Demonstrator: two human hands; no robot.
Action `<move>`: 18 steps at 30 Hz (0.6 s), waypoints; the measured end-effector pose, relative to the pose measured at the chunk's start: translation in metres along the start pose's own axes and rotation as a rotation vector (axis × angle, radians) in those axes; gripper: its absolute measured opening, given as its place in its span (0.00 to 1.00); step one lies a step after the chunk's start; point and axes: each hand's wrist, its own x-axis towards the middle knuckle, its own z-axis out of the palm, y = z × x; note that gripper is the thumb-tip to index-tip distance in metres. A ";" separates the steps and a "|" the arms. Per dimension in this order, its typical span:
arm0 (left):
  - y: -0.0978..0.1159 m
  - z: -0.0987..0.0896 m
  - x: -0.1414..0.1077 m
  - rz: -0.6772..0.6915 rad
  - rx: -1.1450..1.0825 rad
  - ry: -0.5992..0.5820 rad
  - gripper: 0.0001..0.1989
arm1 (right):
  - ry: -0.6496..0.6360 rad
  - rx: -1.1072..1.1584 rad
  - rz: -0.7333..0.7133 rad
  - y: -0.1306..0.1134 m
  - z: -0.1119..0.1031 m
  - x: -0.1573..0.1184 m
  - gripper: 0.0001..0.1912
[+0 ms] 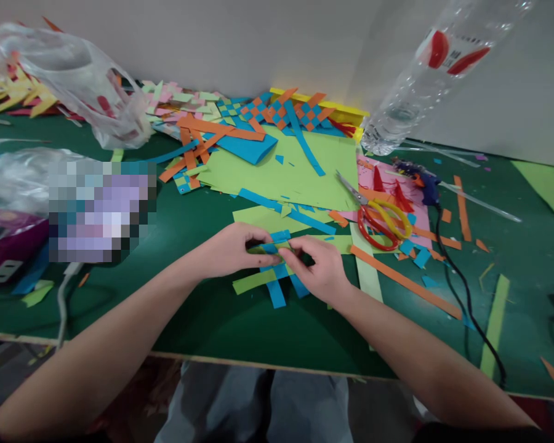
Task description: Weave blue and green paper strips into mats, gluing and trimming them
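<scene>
Blue and green paper strips, woven together into a small piece (277, 271), lie between my hands above the table's front part. My left hand (240, 249) pinches the upper left of this weave. From the other side, the thumb and fingers of my right hand (321, 267) close on its upper right edge. Loose strip ends stick out below and to the left. My fingers hide part of the weave. Beyond my hands are a loose blue strip (286, 210) and light green paper sheets (290, 175).
Scissors with red and yellow handles (383, 221) lie right of the sheets. A plastic bottle (425, 80) stands at the back right. A black cord (461, 289) runs to the front edge. Finished woven pieces (281, 114) lie along the wall; a phone (104, 212) is at left.
</scene>
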 end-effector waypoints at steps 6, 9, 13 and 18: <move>-0.002 -0.002 0.001 0.019 0.066 0.067 0.23 | -0.102 0.151 0.202 0.001 -0.002 -0.001 0.11; -0.001 -0.002 0.001 -0.006 0.100 0.116 0.24 | -0.087 0.208 0.312 0.003 0.000 -0.001 0.10; -0.004 -0.001 0.001 -0.015 0.098 0.173 0.23 | -0.078 0.243 0.413 0.003 0.002 -0.001 0.10; -0.007 -0.002 0.001 -0.038 -0.031 0.242 0.15 | -0.035 0.257 0.431 0.003 0.000 -0.001 0.10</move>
